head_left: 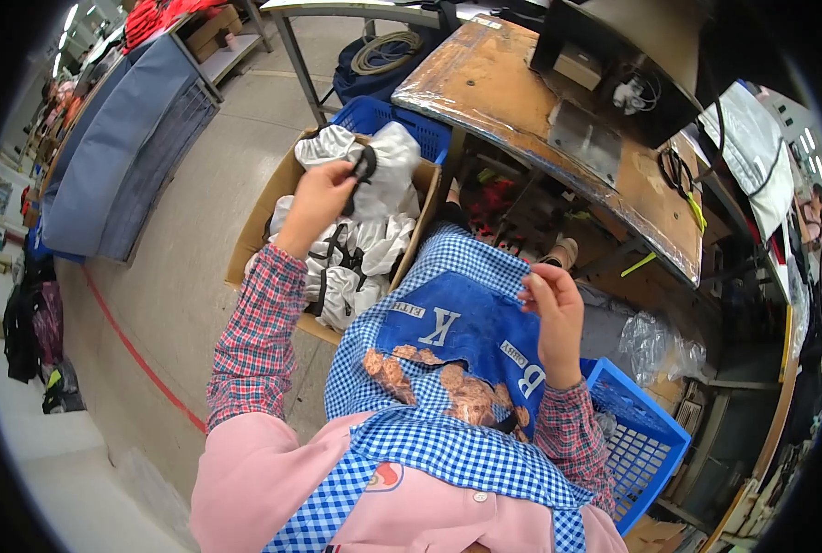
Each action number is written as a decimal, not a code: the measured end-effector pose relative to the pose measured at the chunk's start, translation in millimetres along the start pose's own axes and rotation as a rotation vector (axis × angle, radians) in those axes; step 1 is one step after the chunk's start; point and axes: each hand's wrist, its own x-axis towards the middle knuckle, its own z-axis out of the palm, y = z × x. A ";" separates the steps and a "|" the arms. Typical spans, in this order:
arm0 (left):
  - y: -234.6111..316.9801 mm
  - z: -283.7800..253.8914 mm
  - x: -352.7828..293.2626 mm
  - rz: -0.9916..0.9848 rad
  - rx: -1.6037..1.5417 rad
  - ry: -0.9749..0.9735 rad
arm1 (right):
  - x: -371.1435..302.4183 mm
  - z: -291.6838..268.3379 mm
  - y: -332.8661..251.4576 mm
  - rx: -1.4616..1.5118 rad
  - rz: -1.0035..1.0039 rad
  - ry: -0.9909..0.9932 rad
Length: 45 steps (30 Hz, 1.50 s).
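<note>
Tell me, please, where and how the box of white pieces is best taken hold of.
Probably by the upper edges of its left and right walls, coming from above: the box is open-topped, its left edge faces the walkway, though the apron lies close to the right one.

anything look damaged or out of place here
The blue apron panel looks worn: its print breaks into ragged brown patches, though that may be design. Crumpled clear plastic lies loose beyond the right-hand blue basket, like litter. The white pieces in the cardboard box are jumbled.
</note>
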 end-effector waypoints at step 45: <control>173.2 113.4 -40.4 0.382 0.326 -1.190 | 15.4 -10.1 -94.0 -0.969 -0.939 -0.781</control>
